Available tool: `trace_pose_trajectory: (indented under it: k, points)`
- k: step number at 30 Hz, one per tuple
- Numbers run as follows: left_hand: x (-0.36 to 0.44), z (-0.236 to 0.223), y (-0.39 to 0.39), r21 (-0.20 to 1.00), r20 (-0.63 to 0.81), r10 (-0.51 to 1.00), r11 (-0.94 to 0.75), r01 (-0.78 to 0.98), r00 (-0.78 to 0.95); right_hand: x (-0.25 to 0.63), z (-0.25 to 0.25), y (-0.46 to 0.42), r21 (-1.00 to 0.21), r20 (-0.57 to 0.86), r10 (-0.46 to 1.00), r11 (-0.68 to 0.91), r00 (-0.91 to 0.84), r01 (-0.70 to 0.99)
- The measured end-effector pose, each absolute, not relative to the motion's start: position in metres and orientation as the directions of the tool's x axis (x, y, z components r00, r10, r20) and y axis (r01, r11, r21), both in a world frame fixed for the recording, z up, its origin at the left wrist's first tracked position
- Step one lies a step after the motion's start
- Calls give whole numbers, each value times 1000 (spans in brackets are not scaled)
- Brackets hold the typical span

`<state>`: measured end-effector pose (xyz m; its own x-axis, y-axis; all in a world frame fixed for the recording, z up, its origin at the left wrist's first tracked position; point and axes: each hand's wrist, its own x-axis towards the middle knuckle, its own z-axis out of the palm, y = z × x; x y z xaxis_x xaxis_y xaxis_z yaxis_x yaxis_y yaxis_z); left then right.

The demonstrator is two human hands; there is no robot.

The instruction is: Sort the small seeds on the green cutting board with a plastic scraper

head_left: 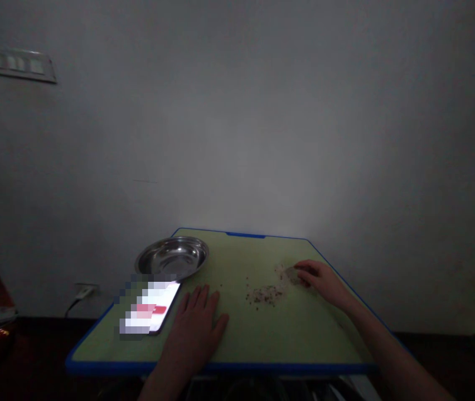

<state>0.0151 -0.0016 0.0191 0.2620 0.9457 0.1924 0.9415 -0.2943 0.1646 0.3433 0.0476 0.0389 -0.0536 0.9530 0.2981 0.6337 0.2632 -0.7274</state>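
My left hand [195, 323] lies flat on the green table top, fingers spread, right beside a lit phone [166, 306]. My right hand [315, 277] is over the right part of the table, its thumb and fingers closed around a small greyish piece [291, 274] whose kind I cannot make out. Pale grains are scattered around those fingertips. Between the hands lies a small loose heap of pale and dark grains [266, 296], with a few dark bits strewn about it.
A shiny steel bowl [151, 257] stands at the table's back left, behind the phone. The table [241, 340] has a blue rim and its far edge is close to a grey wall [246, 122]. A switch panel [22, 64] and a plugged-in cable [81, 295] are at left.
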Motion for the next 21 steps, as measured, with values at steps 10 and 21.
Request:
trace_pose_trajectory:
  k: [10, 21]
  points:
    - [11, 14, 0, 219, 288, 934, -281, 934, 213, 295, 70, 53, -628, 390, 910, 372, -137, 684]
    - [-1, -15, 18, 305, 453, 881, -300, 904, 139, 163, 71, 85, -253, 362, 798, 581, -481, 773]
